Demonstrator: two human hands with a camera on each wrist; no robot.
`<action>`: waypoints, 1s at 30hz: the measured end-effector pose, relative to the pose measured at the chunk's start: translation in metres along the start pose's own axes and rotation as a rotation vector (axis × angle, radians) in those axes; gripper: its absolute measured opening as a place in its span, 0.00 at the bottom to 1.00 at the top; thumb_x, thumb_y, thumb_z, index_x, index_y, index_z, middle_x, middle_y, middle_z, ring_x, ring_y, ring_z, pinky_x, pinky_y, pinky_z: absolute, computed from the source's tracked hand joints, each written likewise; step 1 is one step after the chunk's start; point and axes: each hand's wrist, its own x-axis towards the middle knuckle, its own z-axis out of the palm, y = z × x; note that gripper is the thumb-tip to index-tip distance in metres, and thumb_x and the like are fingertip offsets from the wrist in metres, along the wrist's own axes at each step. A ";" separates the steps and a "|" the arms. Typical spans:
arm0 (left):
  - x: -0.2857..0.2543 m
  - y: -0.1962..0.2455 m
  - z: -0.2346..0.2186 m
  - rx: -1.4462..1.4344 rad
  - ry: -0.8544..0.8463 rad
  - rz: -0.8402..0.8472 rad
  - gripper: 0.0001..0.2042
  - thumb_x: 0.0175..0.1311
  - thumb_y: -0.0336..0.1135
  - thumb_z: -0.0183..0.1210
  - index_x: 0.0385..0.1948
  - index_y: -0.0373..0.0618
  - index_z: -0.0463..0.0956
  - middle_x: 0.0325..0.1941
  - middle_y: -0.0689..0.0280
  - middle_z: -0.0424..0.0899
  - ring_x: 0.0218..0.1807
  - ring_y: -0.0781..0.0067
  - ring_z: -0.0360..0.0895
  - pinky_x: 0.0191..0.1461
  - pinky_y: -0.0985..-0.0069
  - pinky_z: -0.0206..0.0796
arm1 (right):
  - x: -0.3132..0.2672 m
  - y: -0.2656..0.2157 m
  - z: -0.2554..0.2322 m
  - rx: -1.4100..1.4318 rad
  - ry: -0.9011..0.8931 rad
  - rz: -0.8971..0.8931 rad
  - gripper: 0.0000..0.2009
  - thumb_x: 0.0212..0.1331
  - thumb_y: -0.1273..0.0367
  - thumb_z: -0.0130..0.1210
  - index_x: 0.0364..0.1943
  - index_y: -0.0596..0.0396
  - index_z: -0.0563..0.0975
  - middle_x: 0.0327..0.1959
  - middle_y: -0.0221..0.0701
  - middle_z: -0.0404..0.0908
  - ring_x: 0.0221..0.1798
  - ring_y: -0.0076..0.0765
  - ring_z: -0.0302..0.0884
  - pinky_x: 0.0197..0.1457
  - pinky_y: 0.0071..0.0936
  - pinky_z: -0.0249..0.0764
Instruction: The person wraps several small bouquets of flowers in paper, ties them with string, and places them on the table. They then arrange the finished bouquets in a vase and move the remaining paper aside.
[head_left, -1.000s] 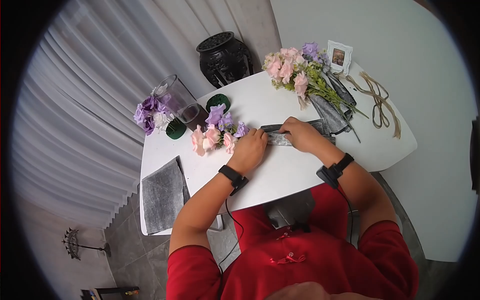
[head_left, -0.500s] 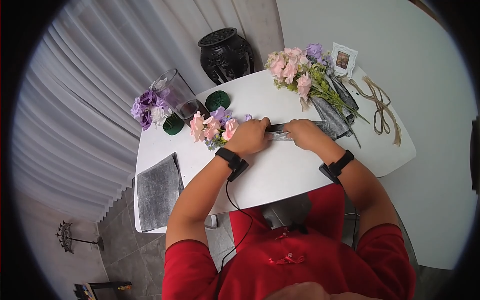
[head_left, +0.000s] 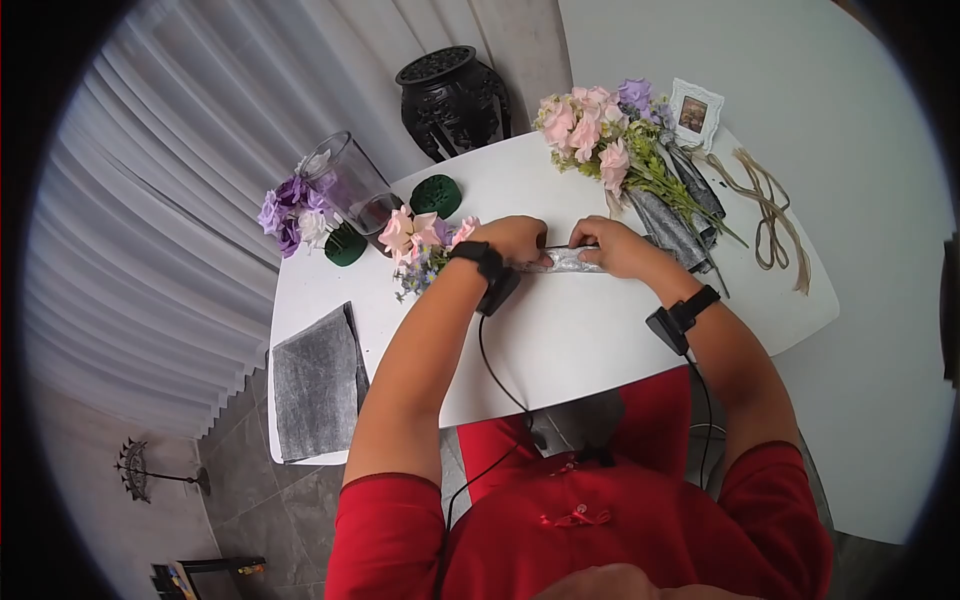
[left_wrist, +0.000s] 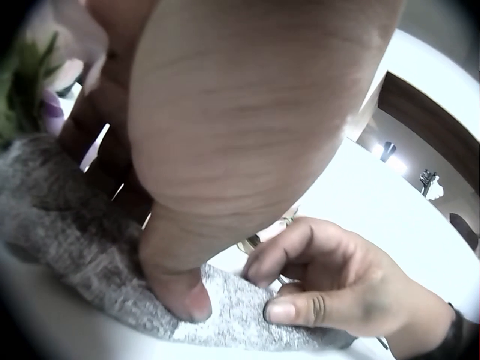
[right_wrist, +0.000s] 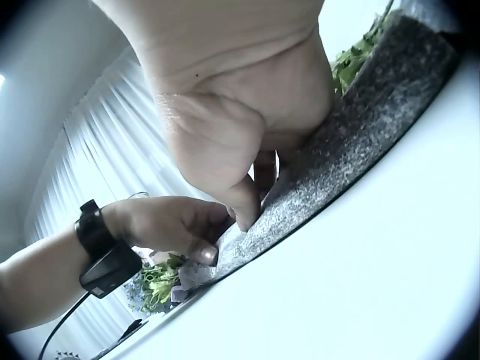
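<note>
A grey speckled sheet (head_left: pixel 575 261), folded into a narrow strip, lies along the table between both hands. My left hand (head_left: pixel 514 240) pinches its left part, thumb on the near face and fingers behind; in the left wrist view the strip (left_wrist: pixel 82 240) runs on past that hand. A short way along, my right hand (head_left: pixel 622 250) pinches the strip with thumb and fingers. The right wrist view shows the strip (right_wrist: pixel 352 150) standing on its long edge on the white tabletop. Pink and purple artificial flowers (head_left: pixel 425 240) lie just beyond my left wrist, partly hidden by it.
A larger flower bunch (head_left: pixel 600 135) lies on grey sheets at the back right, near a white picture frame (head_left: pixel 693 112) and raffia cord (head_left: pixel 770 215). Back left are a glass vase (head_left: pixel 345 180), green foam discs (head_left: pixel 436 196) and purple flowers (head_left: pixel 290 215). Another grey sheet (head_left: pixel 318 385) lies front left.
My left hand has turned at the wrist, forearm swinging inward, and its grip has shifted along the strip. More of the strip's pale face shows. The right hand keeps its hold, moved slightly right.
</note>
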 end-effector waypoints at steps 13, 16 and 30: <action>0.028 0.007 -0.019 0.035 -0.238 -0.261 0.23 0.45 0.50 0.68 0.41 0.45 0.81 0.38 0.61 0.84 0.41 0.64 0.80 0.45 0.67 0.69 | -0.008 -0.012 -0.005 -0.305 0.015 -0.138 0.12 0.46 0.65 0.65 0.35 0.53 0.80 0.38 0.37 0.78 0.46 0.44 0.74 0.52 0.36 0.70; 0.021 0.008 -0.016 0.076 -0.102 -0.225 0.23 0.43 0.49 0.69 0.38 0.44 0.81 0.37 0.60 0.83 0.41 0.62 0.80 0.46 0.66 0.70 | -0.010 -0.017 0.000 -0.482 0.048 -0.183 0.12 0.44 0.66 0.65 0.34 0.54 0.79 0.37 0.38 0.77 0.46 0.45 0.74 0.51 0.37 0.70; -0.079 0.031 0.095 -1.267 0.347 -0.247 0.18 0.70 0.42 0.47 0.37 0.31 0.75 0.37 0.55 0.80 0.32 0.63 0.81 0.32 0.70 0.75 | -0.028 -0.033 0.026 -0.226 0.028 0.069 0.13 0.42 0.67 0.65 0.31 0.57 0.77 0.26 0.39 0.80 0.30 0.41 0.78 0.35 0.33 0.73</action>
